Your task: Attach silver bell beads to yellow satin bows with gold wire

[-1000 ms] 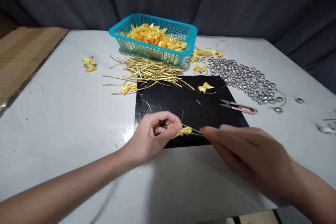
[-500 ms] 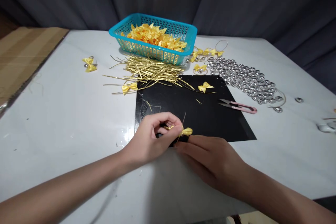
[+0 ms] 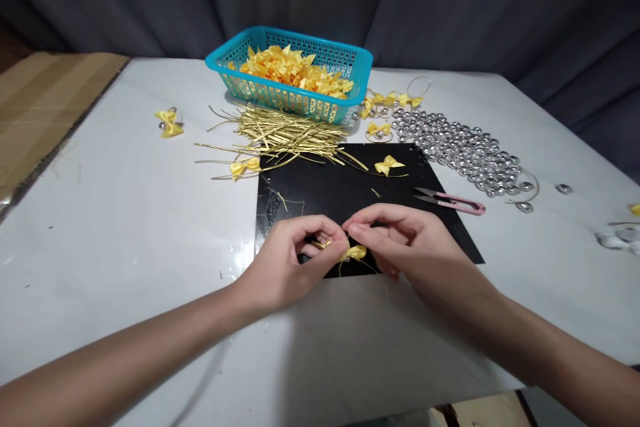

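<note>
Black mat (image 3: 320,190); both hands pinch yellow bow (image 3: 356,252).

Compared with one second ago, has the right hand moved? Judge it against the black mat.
Yes. The right hand has shifted left and further up the black mat, its fingertips now meeting the left hand at the yellow bow.

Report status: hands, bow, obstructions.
Left hand and right hand both pinching small yellow ribbon bow over black mat. Pink snips lie apart; nothing blocking.
</note>
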`<move>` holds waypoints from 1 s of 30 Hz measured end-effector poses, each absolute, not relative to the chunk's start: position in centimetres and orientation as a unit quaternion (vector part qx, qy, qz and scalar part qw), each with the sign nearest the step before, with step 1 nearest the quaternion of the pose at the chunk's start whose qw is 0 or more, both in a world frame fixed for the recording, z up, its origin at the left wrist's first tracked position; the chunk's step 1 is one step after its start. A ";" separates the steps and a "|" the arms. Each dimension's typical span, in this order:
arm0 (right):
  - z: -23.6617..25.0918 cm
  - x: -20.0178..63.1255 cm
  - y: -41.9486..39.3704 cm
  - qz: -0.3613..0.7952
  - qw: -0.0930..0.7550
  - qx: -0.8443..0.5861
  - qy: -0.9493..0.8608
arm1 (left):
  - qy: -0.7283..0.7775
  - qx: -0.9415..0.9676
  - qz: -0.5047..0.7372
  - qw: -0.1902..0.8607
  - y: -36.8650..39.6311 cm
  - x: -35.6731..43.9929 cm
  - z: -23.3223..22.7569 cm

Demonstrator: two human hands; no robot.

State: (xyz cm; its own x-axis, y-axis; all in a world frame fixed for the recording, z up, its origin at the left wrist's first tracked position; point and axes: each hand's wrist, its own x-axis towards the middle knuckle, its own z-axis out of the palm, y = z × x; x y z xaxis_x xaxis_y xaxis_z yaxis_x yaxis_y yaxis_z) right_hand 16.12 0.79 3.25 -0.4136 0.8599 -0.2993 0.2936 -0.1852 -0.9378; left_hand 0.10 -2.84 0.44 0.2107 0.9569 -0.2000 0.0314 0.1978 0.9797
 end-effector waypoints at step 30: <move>3.9 16.1 1.1 0.668 0.239 -0.460 -0.533 | 0.493 0.470 0.382 0.625 -2.6 -0.2 0.6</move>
